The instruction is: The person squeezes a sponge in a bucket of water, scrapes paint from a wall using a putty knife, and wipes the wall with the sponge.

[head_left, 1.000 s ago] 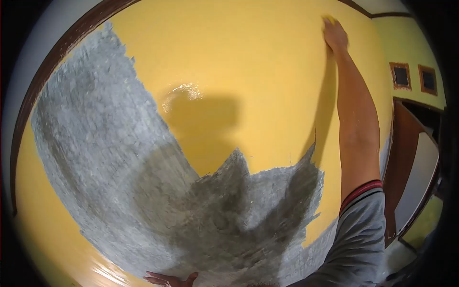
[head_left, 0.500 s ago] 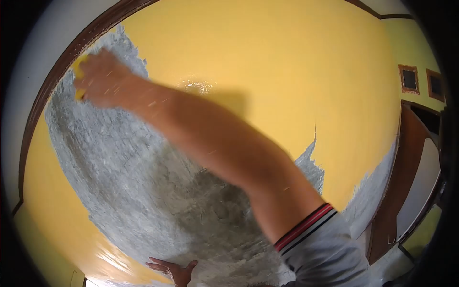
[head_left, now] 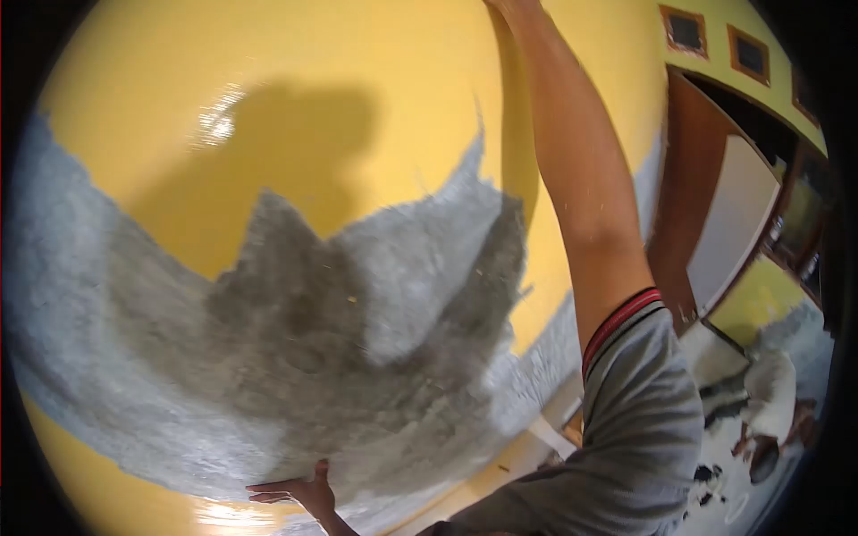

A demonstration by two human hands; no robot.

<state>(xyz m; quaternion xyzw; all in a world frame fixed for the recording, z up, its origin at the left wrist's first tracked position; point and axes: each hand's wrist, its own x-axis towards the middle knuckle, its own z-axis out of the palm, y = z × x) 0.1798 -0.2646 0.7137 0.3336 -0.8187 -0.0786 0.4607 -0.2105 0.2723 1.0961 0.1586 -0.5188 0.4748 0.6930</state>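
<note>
The wall before me carries glossy yellow paint above a large bare grey patch with ragged edges. My right arm stretches up past the yellow paint, and my right hand is mostly cut off by the top edge of the view, so its fingers and anything in them are hidden. Low on the wall, my left hand rests against the grey surface near its border with yellow, fingers spread and thumb pointing up. Nothing shows in it. My shadow falls across both paint and grey.
To the right stand a brown door frame and a pale panel. Small framed openings sit high on a green-yellow wall. Farther back at lower right, a person in a light top bends low near the floor.
My right hand has swung from the upper left, where it held a blurred yellow thing on the grey, to the top of the view. The view has turned right. My left hand stays low on the wall.
</note>
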